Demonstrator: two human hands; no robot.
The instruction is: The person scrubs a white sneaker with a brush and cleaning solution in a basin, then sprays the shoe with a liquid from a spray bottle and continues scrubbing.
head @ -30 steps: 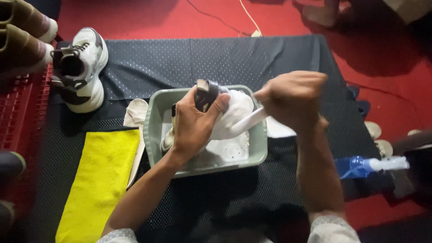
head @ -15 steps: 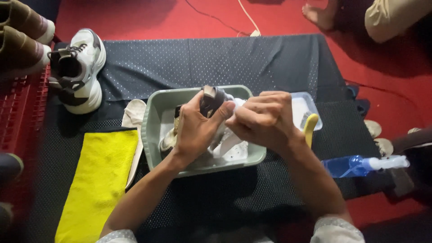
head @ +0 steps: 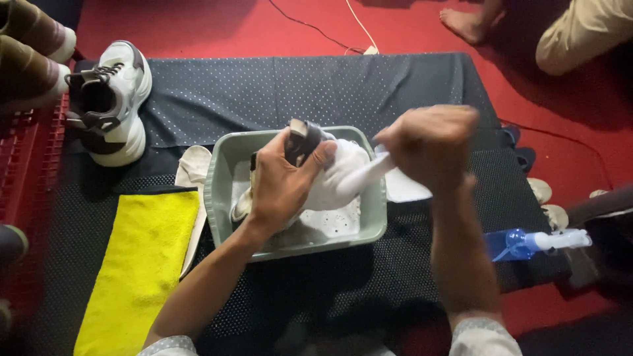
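We hold the white shoe (head: 330, 175) over the green basin (head: 224, 191), left hand (head: 280, 188) clamped on it, right hand (head: 428, 142) fisted on a white strip; the sole looks white already, and the other sneaker (head: 109, 102) waits far left.

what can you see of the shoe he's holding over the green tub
The shoe is white, mostly wrapped in a white cloth, with a dark, tan-edged part showing at its top. It sits tilted over the pale green plastic tub. The left hand grips its upper side; the right hand, a closed fist, pulls the cloth taut away from it. Its sole is hidden.
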